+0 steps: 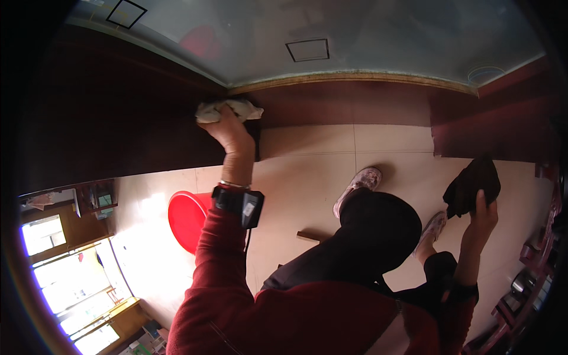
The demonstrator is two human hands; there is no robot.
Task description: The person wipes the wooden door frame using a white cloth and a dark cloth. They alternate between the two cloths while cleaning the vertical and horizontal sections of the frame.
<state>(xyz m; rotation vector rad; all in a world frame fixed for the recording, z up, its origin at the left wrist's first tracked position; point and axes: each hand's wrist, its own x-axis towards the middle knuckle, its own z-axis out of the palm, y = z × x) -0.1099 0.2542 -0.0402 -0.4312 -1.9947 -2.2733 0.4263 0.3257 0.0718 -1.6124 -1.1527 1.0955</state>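
Observation:
My left hand (230, 131) holds a crumpled whitish cloth (211, 112) against the dark wooden panel (133, 106), at the corner below the light-coloured board with a wooden lower edge. A strapped device sits on my left wrist. Out to the right, my right hand (483, 215) grips a dark, bunched cloth (472, 186), which hangs in the air over the floor near my shoe. Behind my left forearm, a red plastic bucket or basin (186, 217) is partly hidden.
Dark red wooden panels (346, 104) run below the board (377, 57). A short wooden piece (309, 236) lies on the tiled floor (293, 191) by my knee. Reddish wooden furniture (501, 310) with metal vessels stands at the right. Bright windows (71, 279) show at lower left.

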